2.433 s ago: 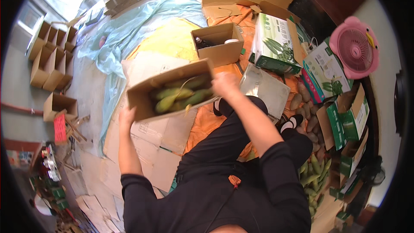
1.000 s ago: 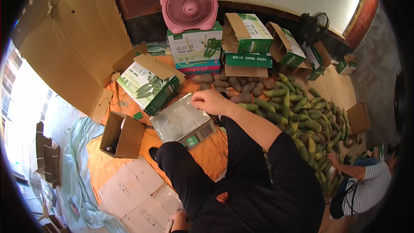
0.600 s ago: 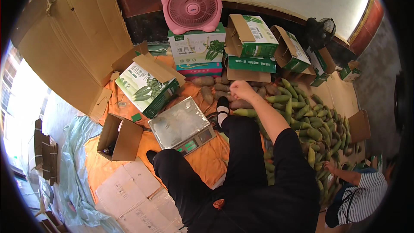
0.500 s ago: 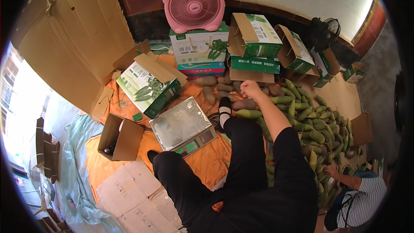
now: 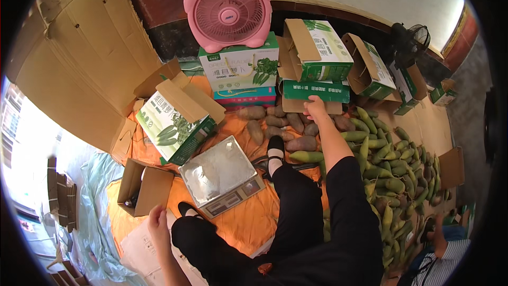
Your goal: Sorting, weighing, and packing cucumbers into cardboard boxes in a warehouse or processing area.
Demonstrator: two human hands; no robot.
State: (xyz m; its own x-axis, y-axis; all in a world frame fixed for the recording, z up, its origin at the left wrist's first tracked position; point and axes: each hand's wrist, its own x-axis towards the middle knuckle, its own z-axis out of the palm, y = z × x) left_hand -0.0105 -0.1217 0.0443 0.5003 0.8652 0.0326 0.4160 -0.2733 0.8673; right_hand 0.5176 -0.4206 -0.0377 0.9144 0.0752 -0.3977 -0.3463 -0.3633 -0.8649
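My right hand (image 5: 316,108) reaches forward over the reddish-brown tubers (image 5: 302,143), fingers curled. It overlaps the brown flap (image 5: 334,108) of the green-and-white carton (image 5: 316,91) lying at the back; whether it grips the flap is hidden. At lower left, my left hand (image 5: 157,223) is above a flattened cardboard sheet (image 5: 138,242), its fingers loosely curled and nothing visible in them. Between my feet and the cartons stands a platform scale (image 5: 218,172) with a bare metal top. To the right of my right arm spreads a big heap of long green radishes (image 5: 394,169).
A pink bird-shaped fan (image 5: 229,16) stands on a white-and-green carton (image 5: 238,69). Another such carton (image 5: 177,122) lies tilted, flaps open, behind a small brown box (image 5: 153,188). More open cartons (image 5: 370,69) line the wall. A person in a striped top (image 5: 452,262) is at lower right.
My right hand has moved from above the tubers to the green carton's flap. My left hand has come into view at lower left. The scale's green digits no longer show.
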